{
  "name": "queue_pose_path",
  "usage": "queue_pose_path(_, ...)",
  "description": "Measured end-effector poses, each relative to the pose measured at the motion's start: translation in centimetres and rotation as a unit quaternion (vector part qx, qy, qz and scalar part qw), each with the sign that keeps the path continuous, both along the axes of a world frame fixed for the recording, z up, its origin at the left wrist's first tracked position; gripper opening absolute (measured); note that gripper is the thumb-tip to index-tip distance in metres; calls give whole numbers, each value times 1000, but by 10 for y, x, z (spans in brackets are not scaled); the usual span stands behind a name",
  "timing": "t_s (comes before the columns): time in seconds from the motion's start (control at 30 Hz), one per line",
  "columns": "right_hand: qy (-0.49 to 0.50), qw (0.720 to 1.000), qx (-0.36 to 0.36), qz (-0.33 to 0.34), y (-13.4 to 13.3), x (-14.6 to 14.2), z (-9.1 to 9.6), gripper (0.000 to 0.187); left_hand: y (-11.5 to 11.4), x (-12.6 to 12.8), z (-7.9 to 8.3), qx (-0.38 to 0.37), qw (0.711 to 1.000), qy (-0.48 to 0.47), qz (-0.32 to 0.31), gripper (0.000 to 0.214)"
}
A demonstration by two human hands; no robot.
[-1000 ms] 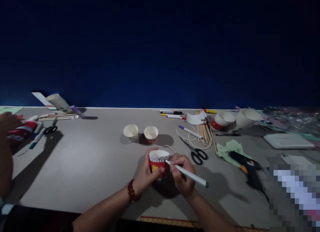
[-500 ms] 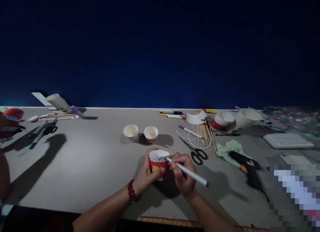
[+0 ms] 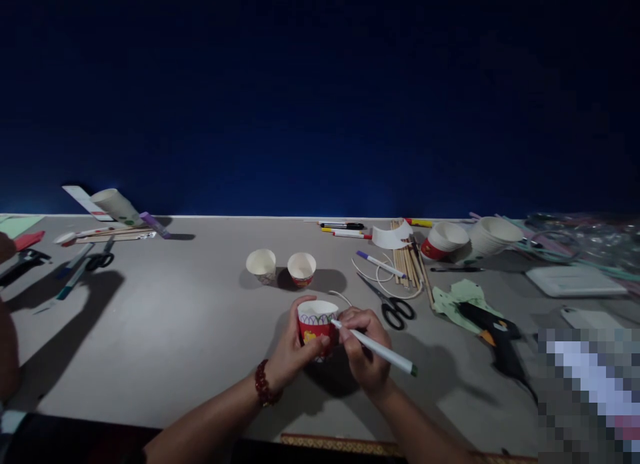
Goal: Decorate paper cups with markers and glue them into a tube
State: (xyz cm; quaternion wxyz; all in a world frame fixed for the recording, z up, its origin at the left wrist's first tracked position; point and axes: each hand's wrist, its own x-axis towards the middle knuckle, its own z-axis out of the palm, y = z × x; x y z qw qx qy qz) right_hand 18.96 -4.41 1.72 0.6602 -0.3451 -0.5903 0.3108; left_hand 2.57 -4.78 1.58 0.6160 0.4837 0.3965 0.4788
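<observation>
Gripping the red paper cup (image 3: 317, 325) near the front edge of the desk (image 3: 165, 331), the left hand (image 3: 295, 347) has its fingers closed around the cup wall. The right hand (image 3: 365, 354) is clamped on a white marker (image 3: 377, 347), tip touching the cup's rim band. Scissors (image 3: 393, 306) lie just beside it.

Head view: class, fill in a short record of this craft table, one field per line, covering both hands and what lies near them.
Left hand: wraps the red cup, which stands upright
Right hand: grips a white pen, tip against the cup's upper band
Behind the cup: two small cups, upright, side by side
Right of the hands: scissors, then a glue gun
</observation>
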Motion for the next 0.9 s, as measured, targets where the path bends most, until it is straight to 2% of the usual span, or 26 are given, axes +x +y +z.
queue_pose_path(0.33,-1,999,-12,-29,2,0,2,11,0,0,-2,-4,1000,0,4,72)
queue_pose_path(0.9,20,999,-19,-25,2,0,1,10,0,0,0,-12,1000,-8,-1,72)
